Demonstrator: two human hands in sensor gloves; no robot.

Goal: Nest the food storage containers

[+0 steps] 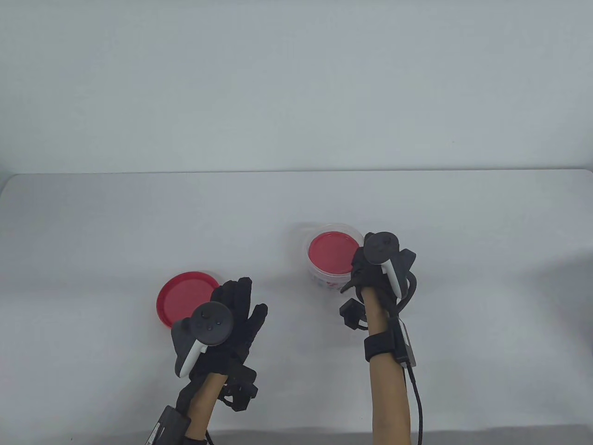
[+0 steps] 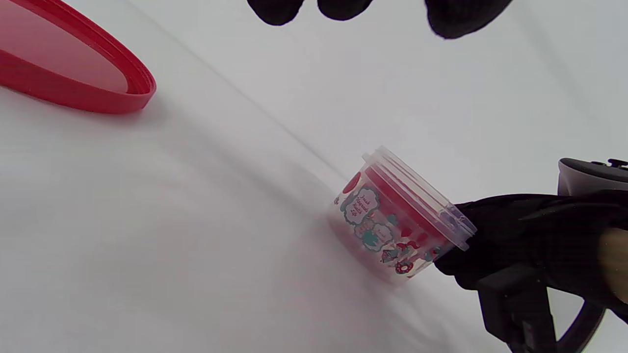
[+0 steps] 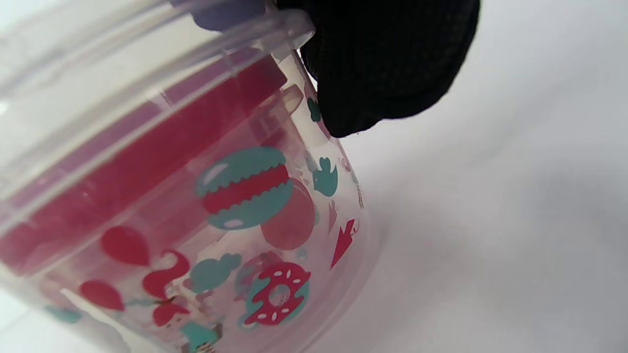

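A clear printed container (image 1: 324, 279) stands on the table right of centre, with a smaller container closed by a red lid (image 1: 333, 252) sitting inside it. My right hand (image 1: 357, 268) grips the outer container's rim on its right side; in the right wrist view a gloved finger (image 3: 387, 63) presses on the rim of the container (image 3: 196, 196). It also shows in the left wrist view (image 2: 397, 220) with my right hand (image 2: 515, 230) on it. A loose red lid (image 1: 183, 303) lies flat at the left. My left hand (image 1: 236, 306) is spread open and empty just right of that lid (image 2: 73, 83).
The white table (image 1: 116, 232) runs back to a plain pale wall. Nothing else stands on it in these views.
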